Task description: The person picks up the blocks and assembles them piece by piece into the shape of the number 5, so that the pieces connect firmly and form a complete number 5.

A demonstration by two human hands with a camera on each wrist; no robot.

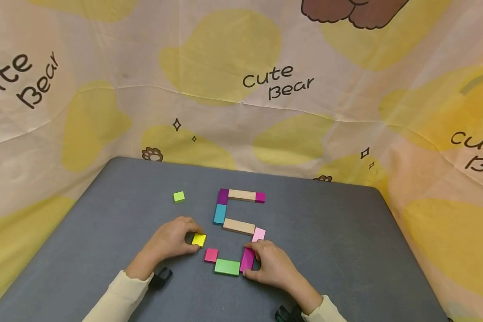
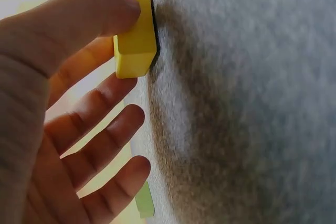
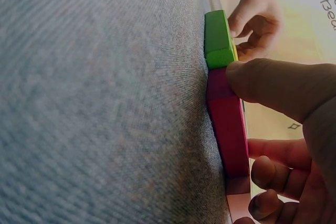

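Note:
A yellow block [image 1: 199, 240] is pinched between thumb and finger of my left hand [image 1: 176, 239], at or just over the table, left of a row of blocks. My right hand [image 1: 274, 264] holds a magenta block [image 1: 247, 260] by its two ends, thumb at the near end. That block touches the green block [image 1: 227, 267] on its left and sits just below a pink block [image 1: 258, 235]. A red-pink block [image 1: 211, 255] lies at the green block's upper left corner. In the left wrist view, the thumb presses the yellow block [image 2: 135, 35], other fingers spread loosely.
Farther back, the S-shaped row continues with two wooden blocks [image 1: 239, 226], a blue block [image 1: 220, 214], a purple block [image 1: 223, 197] and a small magenta block [image 1: 260, 197]. A lime block [image 1: 179, 197] lies alone at back left. A printed cloth hangs around the grey table [image 1: 330, 223].

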